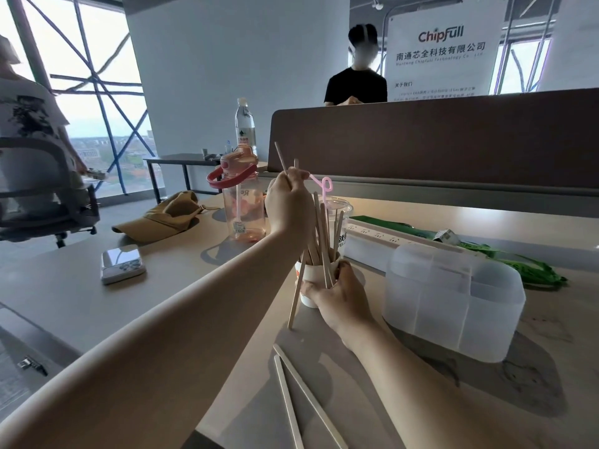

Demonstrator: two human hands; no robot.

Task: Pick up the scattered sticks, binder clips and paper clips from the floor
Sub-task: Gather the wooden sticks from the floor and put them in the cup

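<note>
Left hand point(288, 202) is raised above the paper cup point(312, 275), fingers closed in a pinch on the upper part of a held stick point(280, 157); a second stick tip shows just beside it at the fingers, and whether it is also pinched cannot be told. Right hand point(337, 293) is wrapped around the paper cup from the near side, thumb on its left wall, holding it upright on the desk point(81, 303).

Paper cup: white with orange print; contains a bundle of wooden sticks point(321, 228) standing on end and fanning upward towards the left hand. One leaning stick point(293, 306) stands outside the cup, its foot on the desk and its upper part against the cup's left wall. Two loose sticks point(308, 396) lie flat on the desk nearer the camera, their far ends close together.

Translucent organiser box point(453, 306): just right of the right hand; internal dividers show through the walls; contents cannot be made out. Lidded drinks cup point(340, 218): behind the sticks; carries a pink curly straw point(325, 184). Pink bottle point(241, 205): left of the left hand, straw inside. Clear water bottle point(245, 128): behind the pink bottle, capped.
</note>
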